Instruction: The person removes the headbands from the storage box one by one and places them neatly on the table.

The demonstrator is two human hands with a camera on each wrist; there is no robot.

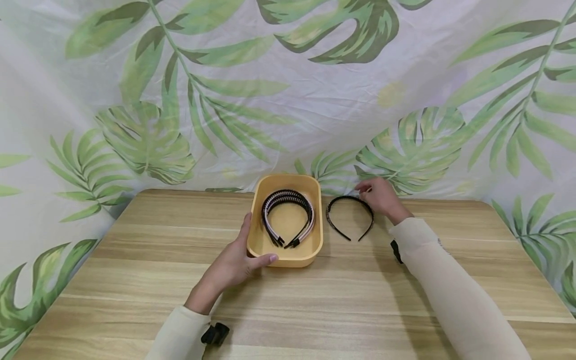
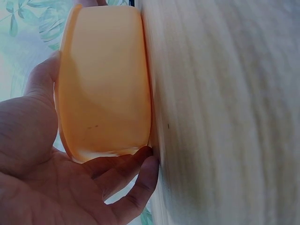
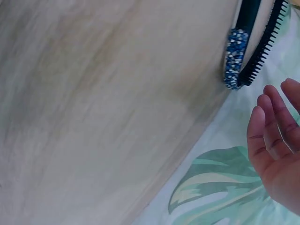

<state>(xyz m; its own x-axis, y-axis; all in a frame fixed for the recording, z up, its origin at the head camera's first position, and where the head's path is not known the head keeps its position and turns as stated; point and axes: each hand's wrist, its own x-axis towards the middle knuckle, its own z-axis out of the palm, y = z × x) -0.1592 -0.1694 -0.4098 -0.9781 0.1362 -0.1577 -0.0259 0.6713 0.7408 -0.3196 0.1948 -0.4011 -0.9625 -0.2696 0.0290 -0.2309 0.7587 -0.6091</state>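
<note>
A yellow plastic box (image 1: 286, 260) stands on the table with several headbands (image 1: 288, 197) nested inside, black and pale ones among them. My left hand (image 1: 231, 262) grips the box at its near left corner, thumb over the near rim and fingers along the left side. To the right of the box lies a black headband (image 1: 371, 212). Seen from the right wrist, this headband (image 3: 236, 51) has comb-like teeth and a patch of blue and silver sparkle. My right hand (image 1: 380, 197) hovers beside its upper right curve, fingers loosely bent and apart from it.
The wood-grain table (image 1: 148, 280) ends at its back edge against a hanging cloth (image 1: 315, 110) printed with green leaves. Dark devices are strapped to both wrists, one of them a black clip-like mount (image 1: 216, 334) at the left sleeve.
</note>
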